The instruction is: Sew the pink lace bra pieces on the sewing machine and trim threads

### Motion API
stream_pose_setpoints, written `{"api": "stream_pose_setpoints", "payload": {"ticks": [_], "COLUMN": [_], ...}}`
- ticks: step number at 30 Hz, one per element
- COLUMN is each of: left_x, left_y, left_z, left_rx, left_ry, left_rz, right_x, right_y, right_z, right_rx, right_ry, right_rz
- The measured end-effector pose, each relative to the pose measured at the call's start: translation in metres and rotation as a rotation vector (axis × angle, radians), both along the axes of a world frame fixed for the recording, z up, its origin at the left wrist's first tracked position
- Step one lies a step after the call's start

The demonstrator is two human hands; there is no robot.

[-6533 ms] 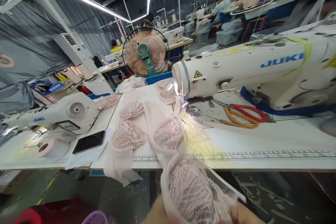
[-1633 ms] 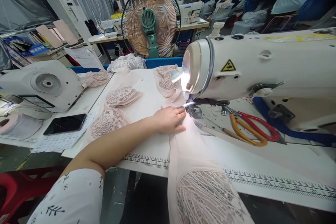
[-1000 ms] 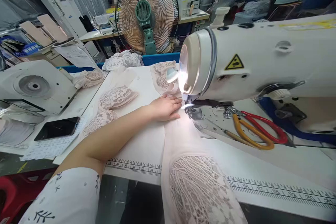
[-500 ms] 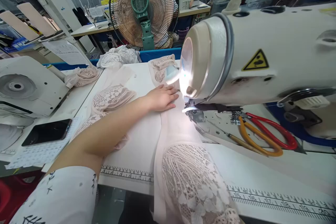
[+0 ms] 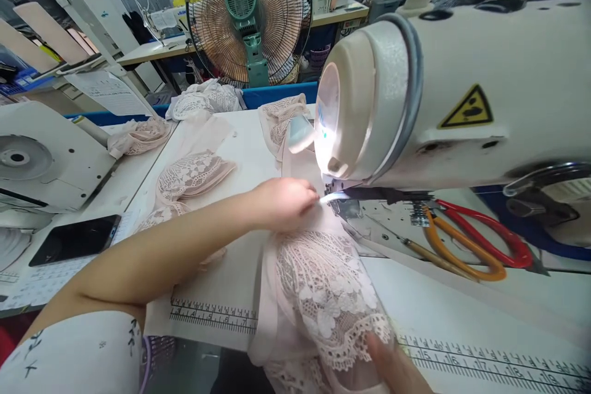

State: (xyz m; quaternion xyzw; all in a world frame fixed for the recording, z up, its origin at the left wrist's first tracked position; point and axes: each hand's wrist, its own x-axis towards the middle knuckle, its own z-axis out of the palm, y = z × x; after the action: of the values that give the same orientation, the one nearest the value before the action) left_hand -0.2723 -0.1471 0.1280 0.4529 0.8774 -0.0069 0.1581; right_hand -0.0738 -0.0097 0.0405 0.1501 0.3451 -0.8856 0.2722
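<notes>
A pale pink lace bra (image 5: 323, 301) lies across the table front, its lace cup draping over the edge and its plain band running up beside the sewing machine's needle area. My left hand (image 5: 289, 204) is closed beside the presser foot, with fingers curled over the band next to a bright white strip (image 5: 333, 196). What those fingertips pinch is hidden. At the bottom, part of my right hand (image 5: 394, 366) shows, somewhat blurred. One digit lies over the scalloped lace edge and the other fingers are out of sight. The sewing machine head (image 5: 369, 98) stands to the right, its lamp lit.
Orange-handled scissors (image 5: 462, 246) and red-handled scissors (image 5: 489, 231) lie on the machine bed. More lace pieces (image 5: 194, 175) rest on the left, near a phone (image 5: 74, 240). A ruler tape (image 5: 212, 315) runs along the table's front edge. Behind stands a large fan (image 5: 249, 18).
My left hand has gone from lying flat on the band to curled fingers, slightly nearer me. The lace cup has shifted and bunched toward the machine. My right hand has come into view at the bottom.
</notes>
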Motion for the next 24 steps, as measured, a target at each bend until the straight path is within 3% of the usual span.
{"api": "stream_pose_setpoints", "payload": {"ticks": [3,7,19,24], "left_x": [0.023,0.037,0.030,0.022], "left_y": [0.001,0.002,-0.004,-0.005], "left_z": [0.001,-0.006,-0.019,-0.022], "left_rx": [0.051,0.051,-0.144,-0.132], "left_ry": [-0.167,-0.157,0.016,0.071], "left_rz": [-0.012,-0.056,-0.211,-0.240], "right_x": [-0.008,-0.015,-0.028,-0.032], "right_y": [-0.007,-0.016,-0.024,-0.029], "right_z": [0.015,0.026,0.030,0.032], "right_rx": [-0.136,-0.193,-0.240,-0.278], "right_ry": [-0.062,-0.087,-0.042,-0.052], "right_rz": [-0.007,-0.062,-0.090,-0.165]}}
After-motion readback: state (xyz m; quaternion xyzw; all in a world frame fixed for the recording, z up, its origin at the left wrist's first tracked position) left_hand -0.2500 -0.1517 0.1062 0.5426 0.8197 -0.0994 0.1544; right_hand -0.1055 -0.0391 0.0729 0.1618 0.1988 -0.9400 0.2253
